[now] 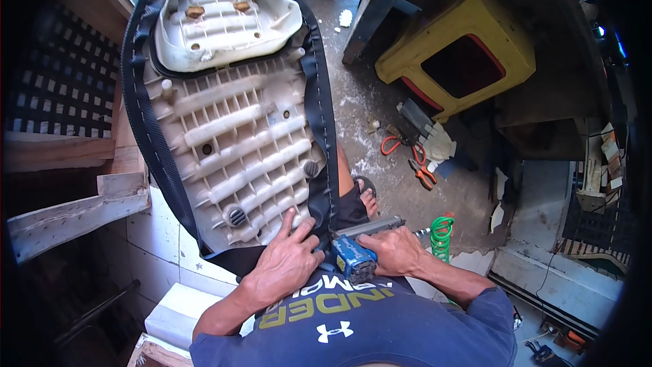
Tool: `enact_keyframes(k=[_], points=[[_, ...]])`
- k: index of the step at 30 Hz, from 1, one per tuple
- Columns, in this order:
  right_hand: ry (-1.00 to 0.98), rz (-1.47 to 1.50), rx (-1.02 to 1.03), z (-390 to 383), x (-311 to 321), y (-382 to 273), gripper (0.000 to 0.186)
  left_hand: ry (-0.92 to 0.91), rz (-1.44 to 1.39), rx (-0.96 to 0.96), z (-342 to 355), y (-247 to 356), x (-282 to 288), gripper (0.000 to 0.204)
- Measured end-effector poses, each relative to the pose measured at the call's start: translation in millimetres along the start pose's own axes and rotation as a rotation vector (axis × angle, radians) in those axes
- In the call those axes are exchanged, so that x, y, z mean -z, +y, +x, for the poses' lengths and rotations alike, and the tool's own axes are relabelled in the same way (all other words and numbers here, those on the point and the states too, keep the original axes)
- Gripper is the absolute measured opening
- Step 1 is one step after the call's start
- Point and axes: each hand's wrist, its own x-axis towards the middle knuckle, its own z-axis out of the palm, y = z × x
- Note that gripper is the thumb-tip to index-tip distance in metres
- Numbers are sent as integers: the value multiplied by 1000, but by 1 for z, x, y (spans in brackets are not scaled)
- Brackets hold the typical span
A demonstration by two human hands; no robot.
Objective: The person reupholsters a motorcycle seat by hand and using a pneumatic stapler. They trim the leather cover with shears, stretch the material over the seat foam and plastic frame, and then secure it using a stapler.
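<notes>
A long motorcycle seat lies upside down across my lap, its off-white ribbed plastic base (pixel 238 180) facing up. The black seat cover (pixel 322 122) is folded over the rim, with a row of staples along it. My left hand (pixel 288 251) rests at the near end, some fingers stretched over the base and others bent on the cover's edge; its thumb is hidden. My right hand (pixel 397 250) is wrapped around a blue staple gun (pixel 353 258). The gun's nose is close to the cover's near right edge; I cannot tell whether it touches.
A green coiled hose (pixel 441 236) hangs right of my right hand. On the floor lie red-handled scissors (pixel 392 144), orange-handled pliers (pixel 424 175) and a pale glove (pixel 438 146). A yellow stool (pixel 468 27) stands beyond them. Wooden frames (pixel 75 217) border the left side.
</notes>
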Motion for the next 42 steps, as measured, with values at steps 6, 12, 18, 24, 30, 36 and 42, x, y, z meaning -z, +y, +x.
enact_keyframes(k=[6, 12, 18, 24, 30, 36, 42], points=[[222, 71, 84, 1, 28, 19, 52, 2, -42, -9, 0, -6, 5, 28], [205, 40, 96, 10, 39, 23, 58, 19, -91, 5, 0, -7, 5, 33], [312, -14, 115, 49, 92, 31, 66, 64, -84, 10, -1, -9, 2, 33], [260, -176, 87, 78, 126, 31, 49, 92, -70, 6, -1, -9, -4, 33], [75, -269, -41, 101, 158, -5, 37, 83, -24, 61, 2, -1, 1, 32], [80, 164, 16, 78, 151, 76, 34, 324, -477, 12, -21, 7, 37, 38], [646, 269, -733, 33, -55, 218, 61, 1554, -278, 438, -75, -37, 67, 41]])
